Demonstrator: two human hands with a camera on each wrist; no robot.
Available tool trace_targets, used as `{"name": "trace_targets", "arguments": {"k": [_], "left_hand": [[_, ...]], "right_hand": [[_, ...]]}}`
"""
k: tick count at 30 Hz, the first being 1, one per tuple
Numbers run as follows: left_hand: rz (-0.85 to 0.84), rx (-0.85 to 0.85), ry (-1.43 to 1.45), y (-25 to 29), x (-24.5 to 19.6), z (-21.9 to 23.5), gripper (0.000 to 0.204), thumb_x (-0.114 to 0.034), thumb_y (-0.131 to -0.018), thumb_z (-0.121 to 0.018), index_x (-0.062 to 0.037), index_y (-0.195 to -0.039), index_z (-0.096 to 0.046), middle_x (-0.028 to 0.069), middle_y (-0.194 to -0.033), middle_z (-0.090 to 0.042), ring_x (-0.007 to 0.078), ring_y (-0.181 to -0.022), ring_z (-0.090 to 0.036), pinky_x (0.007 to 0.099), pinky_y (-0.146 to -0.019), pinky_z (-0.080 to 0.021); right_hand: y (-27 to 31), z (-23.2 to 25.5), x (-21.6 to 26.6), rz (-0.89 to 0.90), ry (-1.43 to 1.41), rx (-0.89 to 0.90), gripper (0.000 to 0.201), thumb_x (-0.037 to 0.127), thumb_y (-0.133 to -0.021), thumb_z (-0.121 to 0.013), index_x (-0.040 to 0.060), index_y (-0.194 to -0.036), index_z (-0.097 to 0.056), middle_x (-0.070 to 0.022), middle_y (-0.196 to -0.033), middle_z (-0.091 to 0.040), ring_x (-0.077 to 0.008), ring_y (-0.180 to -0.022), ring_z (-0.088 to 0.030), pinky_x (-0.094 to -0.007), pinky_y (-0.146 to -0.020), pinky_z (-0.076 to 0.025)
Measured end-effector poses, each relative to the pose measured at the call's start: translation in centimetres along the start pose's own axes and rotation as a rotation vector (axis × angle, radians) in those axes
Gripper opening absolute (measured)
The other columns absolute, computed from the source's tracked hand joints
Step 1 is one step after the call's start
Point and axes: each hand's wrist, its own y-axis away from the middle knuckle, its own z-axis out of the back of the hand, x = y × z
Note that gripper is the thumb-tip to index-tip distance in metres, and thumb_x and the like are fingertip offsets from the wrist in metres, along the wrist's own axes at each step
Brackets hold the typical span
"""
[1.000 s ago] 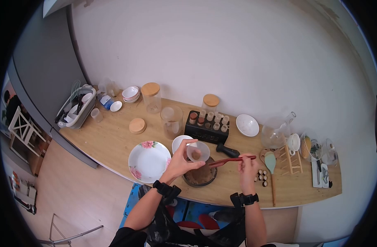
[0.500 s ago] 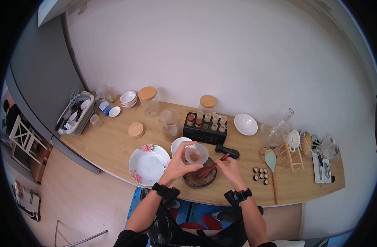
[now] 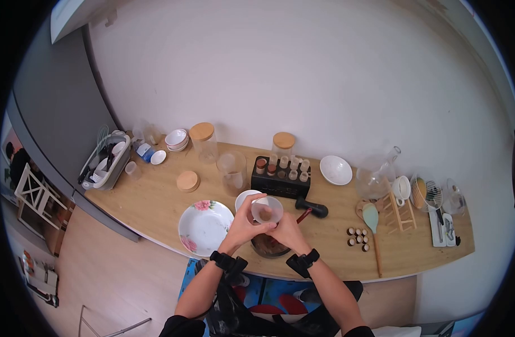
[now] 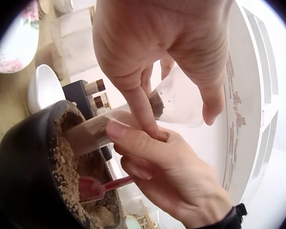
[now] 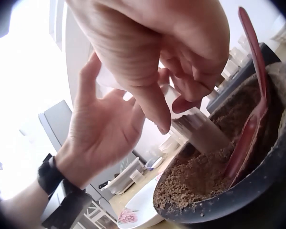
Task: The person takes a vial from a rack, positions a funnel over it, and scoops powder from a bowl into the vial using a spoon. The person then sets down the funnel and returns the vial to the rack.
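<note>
My left hand [image 3: 243, 227] grips a translucent funnel [image 3: 267, 210] with some brown powder inside, above a dark bowl [image 3: 271, 251]. Under the funnel, my right hand [image 3: 289, 231] pinches a clear tube; in the left wrist view the right hand [image 4: 171, 167] holds this tube [image 4: 88, 134], partly filled with brown powder. The tube's lower end stands in the brown powder [image 5: 190, 183] of the bowl in the right wrist view. A red scoop [image 5: 250, 131] leans in the bowl, free of both hands.
A floral plate [image 3: 205, 229] lies left of the bowl. Behind stand a black rack [image 3: 280, 184] of small tubes and lidded jars. A black-handled tool [image 3: 312, 207], several small caps [image 3: 358, 238] and a green spatula [image 3: 371, 218] lie to the right.
The right hand has moved left and let go of the red scoop, which now rests in the bowl. It has taken hold of the tube under the funnel. The left hand stays nearly still.
</note>
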Motion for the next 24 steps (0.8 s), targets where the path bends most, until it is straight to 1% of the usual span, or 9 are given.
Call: {"name": "trace_targets", "arguments": {"k": [1, 3, 8, 10, 14, 18, 20, 22, 24], "left_hand": [[-0.003, -0.005, -0.019, 0.0, -0.1, -0.1, 0.076, -0.006, -0.07, -0.082, -0.011, -0.134, -0.041, 0.0067, -0.109, -0.054, 0.0174, -0.107, -0.055, 0.0293, -0.084, -0.053], [0.004, -0.007, 0.006, -0.2, -0.5, -0.2, 0.075, -0.006, -0.07, -0.082, -0.0109, -0.133, -0.041, 0.0067, -0.109, -0.055, 0.0172, -0.107, -0.054, 0.0297, -0.084, -0.053], [0.01, 0.0, 0.009, -1.4, -4.6, -0.9, 0.075, -0.006, -0.069, -0.082, -0.0102, -0.132, -0.042, 0.0063, -0.107, -0.056, 0.0167, -0.106, -0.054, 0.0316, -0.085, -0.054], [-0.005, -0.002, 0.008, -2.0, -5.0, -0.6, 0.075, -0.005, -0.069, -0.082, -0.0098, -0.132, -0.042, 0.0063, -0.107, -0.056, 0.0164, -0.106, -0.054, 0.0311, -0.084, -0.054], [-0.017, -0.008, 0.019, -2.3, -4.8, 0.0, 0.074, -0.005, -0.069, -0.082, -0.0089, -0.132, -0.042, 0.0062, -0.107, -0.056, 0.0156, -0.104, -0.055, 0.0303, -0.082, -0.054], [0.016, -0.024, -0.007, -1.7, -3.0, 0.3, 0.075, -0.004, -0.069, -0.082, -0.0092, -0.132, -0.042, 0.0062, -0.107, -0.056, 0.0153, -0.103, -0.056, 0.03, -0.082, -0.054], [-0.108, -0.012, -0.045, -2.0, -3.2, 0.4, 0.075, -0.004, -0.069, -0.082, -0.0091, -0.132, -0.042, 0.0062, -0.106, -0.056, 0.0154, -0.103, -0.056, 0.0294, -0.081, -0.054], [-0.066, -0.02, -0.007, -2.2, -2.4, 0.5, 0.075, -0.004, -0.069, -0.082, -0.0089, -0.132, -0.042, 0.0061, -0.106, -0.056, 0.0155, -0.103, -0.056, 0.0295, -0.081, -0.054], [-0.062, -0.022, 0.022, -2.8, -2.5, 0.5, 0.075, -0.004, -0.069, -0.082, -0.0088, -0.132, -0.041, 0.0061, -0.107, -0.056, 0.0156, -0.103, -0.056, 0.0295, -0.081, -0.054]], "right_hand": [[-0.1, 0.1, 0.0, 0.003, -0.001, -0.002, 0.031, 0.007, -0.071, -0.072, -0.0032, -0.099, -0.064, -0.0157, -0.072, -0.066, -0.0283, -0.065, -0.065, -0.0372, -0.063, -0.05], [-0.3, 0.4, 0.0, -0.065, -0.032, 0.029, 0.029, 0.007, -0.071, -0.073, -0.0033, -0.097, -0.066, -0.0166, -0.075, -0.067, -0.0252, -0.068, -0.066, -0.0346, -0.064, -0.051], [-1.9, 2.4, 2.7, -0.027, 0.002, 0.026, 0.032, 0.008, -0.071, -0.075, -0.0033, -0.099, -0.065, -0.0157, -0.075, -0.066, -0.0216, -0.068, -0.065, -0.033, -0.063, -0.05], [-2.6, 2.5, 2.8, -0.022, -0.007, 0.012, 0.032, 0.007, -0.071, -0.075, -0.0021, -0.1, -0.065, -0.0142, -0.078, -0.066, -0.0205, -0.069, -0.064, -0.032, -0.064, -0.05], [-3.2, 2.0, 2.9, -0.02, 0.0, 0.016, 0.033, 0.007, -0.071, -0.075, -0.0012, -0.101, -0.065, -0.0138, -0.078, -0.067, -0.0211, -0.068, -0.064, -0.0322, -0.064, -0.05], [-2.5, 1.2, 1.7, -0.001, -0.038, 0.017, 0.039, 0.007, -0.071, -0.075, -0.0002, -0.107, -0.065, -0.0144, -0.08, -0.067, -0.0216, -0.068, -0.064, -0.0323, -0.064, -0.05], [-3.7, 1.4, 1.7, 0.034, -0.024, 0.015, 0.041, 0.007, -0.071, -0.075, 0.0003, -0.109, -0.064, -0.0146, -0.08, -0.067, -0.0215, -0.067, -0.064, -0.0321, -0.064, -0.05], [-2.8, 1.2, 1.8, -0.019, 0.008, 0.0, 0.044, 0.008, -0.071, -0.074, 0.0015, -0.113, -0.064, -0.015, -0.078, -0.066, -0.0217, -0.066, -0.063, -0.0323, -0.063, -0.049], [-2.4, 1.1, 1.5, 0.006, -0.014, -0.009, 0.044, 0.008, -0.071, -0.074, 0.0015, -0.113, -0.064, -0.0153, -0.077, -0.066, -0.022, -0.066, -0.063, -0.0328, -0.062, -0.049]]}}
